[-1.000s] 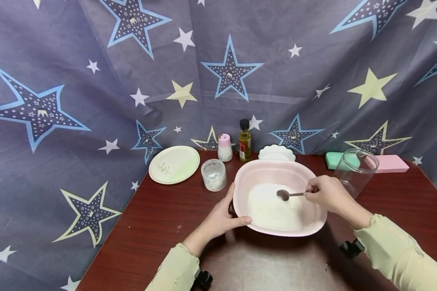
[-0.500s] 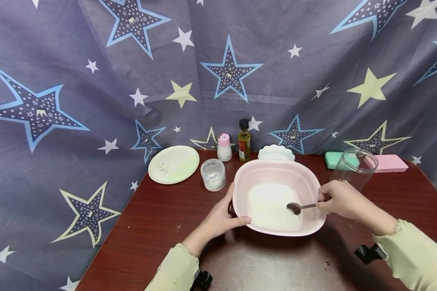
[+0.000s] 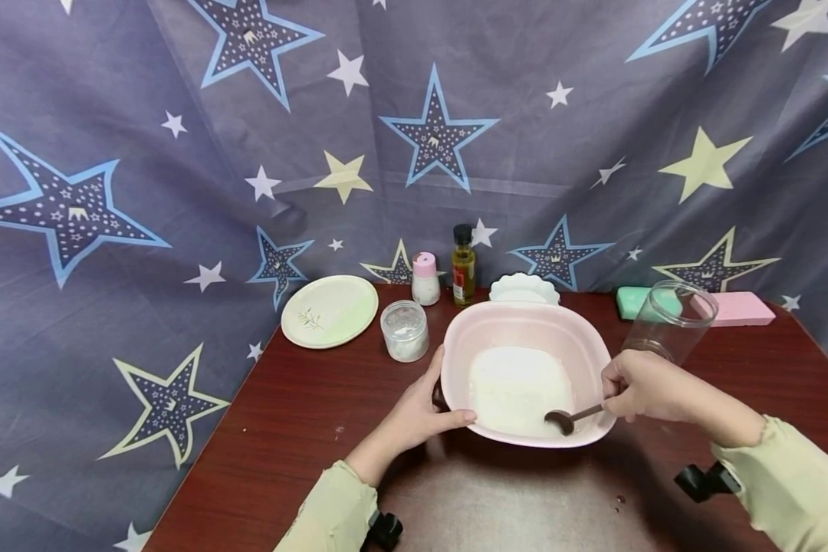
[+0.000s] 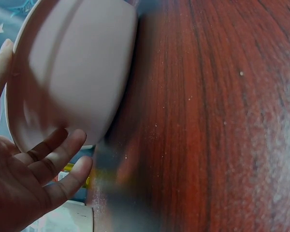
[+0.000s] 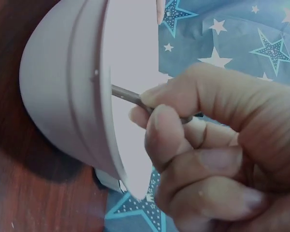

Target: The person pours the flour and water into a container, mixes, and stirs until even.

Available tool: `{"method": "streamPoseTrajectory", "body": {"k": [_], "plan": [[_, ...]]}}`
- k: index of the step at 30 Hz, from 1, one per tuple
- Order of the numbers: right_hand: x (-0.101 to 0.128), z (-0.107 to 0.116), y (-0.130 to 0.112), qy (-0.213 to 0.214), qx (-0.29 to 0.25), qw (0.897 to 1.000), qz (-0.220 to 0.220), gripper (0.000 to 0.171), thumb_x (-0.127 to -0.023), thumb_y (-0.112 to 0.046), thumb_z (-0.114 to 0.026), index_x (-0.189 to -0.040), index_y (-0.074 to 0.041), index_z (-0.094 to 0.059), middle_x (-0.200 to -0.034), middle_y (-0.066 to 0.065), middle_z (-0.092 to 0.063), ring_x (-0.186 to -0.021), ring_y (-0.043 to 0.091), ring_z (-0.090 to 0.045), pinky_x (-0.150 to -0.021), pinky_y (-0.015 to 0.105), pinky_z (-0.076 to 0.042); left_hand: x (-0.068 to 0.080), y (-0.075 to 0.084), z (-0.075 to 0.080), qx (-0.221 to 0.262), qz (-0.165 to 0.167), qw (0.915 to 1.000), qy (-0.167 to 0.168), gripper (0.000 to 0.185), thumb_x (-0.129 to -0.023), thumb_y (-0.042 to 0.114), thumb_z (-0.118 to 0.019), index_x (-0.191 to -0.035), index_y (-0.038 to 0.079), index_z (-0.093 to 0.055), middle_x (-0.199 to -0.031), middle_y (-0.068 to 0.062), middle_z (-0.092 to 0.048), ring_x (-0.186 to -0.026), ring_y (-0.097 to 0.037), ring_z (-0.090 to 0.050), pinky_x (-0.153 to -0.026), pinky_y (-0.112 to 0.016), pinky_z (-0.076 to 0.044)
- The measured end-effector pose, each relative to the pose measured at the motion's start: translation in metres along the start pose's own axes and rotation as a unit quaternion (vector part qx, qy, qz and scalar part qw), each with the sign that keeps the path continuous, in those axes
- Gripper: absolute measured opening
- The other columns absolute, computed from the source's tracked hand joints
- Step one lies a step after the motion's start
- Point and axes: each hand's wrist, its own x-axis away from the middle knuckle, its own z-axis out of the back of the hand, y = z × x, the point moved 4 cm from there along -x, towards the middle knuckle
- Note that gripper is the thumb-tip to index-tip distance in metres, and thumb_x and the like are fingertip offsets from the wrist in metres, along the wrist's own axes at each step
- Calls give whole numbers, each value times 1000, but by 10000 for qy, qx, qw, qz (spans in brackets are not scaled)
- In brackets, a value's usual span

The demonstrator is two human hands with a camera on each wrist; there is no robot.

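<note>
A pink bowl (image 3: 524, 322) with white powder in its bottom stands on the dark red table (image 3: 283, 445). My left hand (image 3: 421, 414) holds the bowl's near-left rim, thumb over the edge; in the left wrist view the fingers (image 4: 43, 164) lie under the bowl (image 4: 72, 63). My right hand (image 3: 645, 383) pinches the handle of a small metal spoon (image 3: 569, 418), whose scoop rests in the powder at the bowl's near-right side. The right wrist view shows the spoon handle (image 5: 128, 95) passing over the bowl's rim (image 5: 99, 96) into my fingers (image 5: 164, 140).
Behind the bowl stand a clear jar of white powder (image 3: 405, 330), a pink-capped shaker (image 3: 425, 280), an oil bottle (image 3: 464, 265) and a white scalloped dish (image 3: 523, 289). A green plate (image 3: 329, 310) lies at back left. A tilted clear container (image 3: 669, 322) and green and pink blocks sit right. Star-patterned cloth hangs behind.
My right hand has drawn the spoon from the middle of the bowl toward its near-right edge. The left hand and bowl have stayed where they were.
</note>
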Motion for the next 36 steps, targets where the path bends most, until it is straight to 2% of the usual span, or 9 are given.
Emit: {"method": "streamPoseTrajectory", "body": {"k": [6,14,24,31,36], "plan": [[-7,-7,-7,54,-161,9993,338,26,-76,-6,-74,-60,-19,-58,-51,-15,-47,-50,2,-42,-46,20,-32,1,5,1,-131,-45,9999,47,104,-80,8,-80,-153,-6,-9,-145,-31,-38,-107,-38,-58,-87,-55,-48],[-18,-23,-11,430,-88,9984,363,26,-77,-10,-77,-62,-20,-59,-54,-15,-45,-54,1,-43,-50,21,-34,2,4,1,-113,13,9999,67,103,-80,9,-80,-153,-6,-9,-147,-30,-36,-108,-38,-58,-88,-54,-48],[-33,-35,-17,990,-347,9922,674,25,-75,-1,-71,-61,-18,-58,-53,-15,-47,-54,1,-41,-50,21,-34,2,4,1,-124,58,9999,105,103,-80,10,-81,-153,-5,-9,-146,-30,-38,-106,-37,-58,-87,-55,-48],[-44,-36,-13,1179,-402,9912,452,24,-77,0,-70,-61,-15,-60,-54,-11,-51,-54,4,-44,-49,22,-36,2,4,0,-103,11,9999,56,103,-80,9,-80,-153,-5,-8,-143,-31,-40,-105,-38,-59,-87,-54,-48],[-47,-33,-7,1478,-188,9887,149,21,-77,-3,-70,-62,-15,-61,-56,-10,-53,-54,7,-46,-50,23,-37,2,4,0,-125,-27,9999,66,104,-80,8,-80,-153,-6,-8,-143,-31,-40,-106,-38,-59,-88,-54,-48]]}}
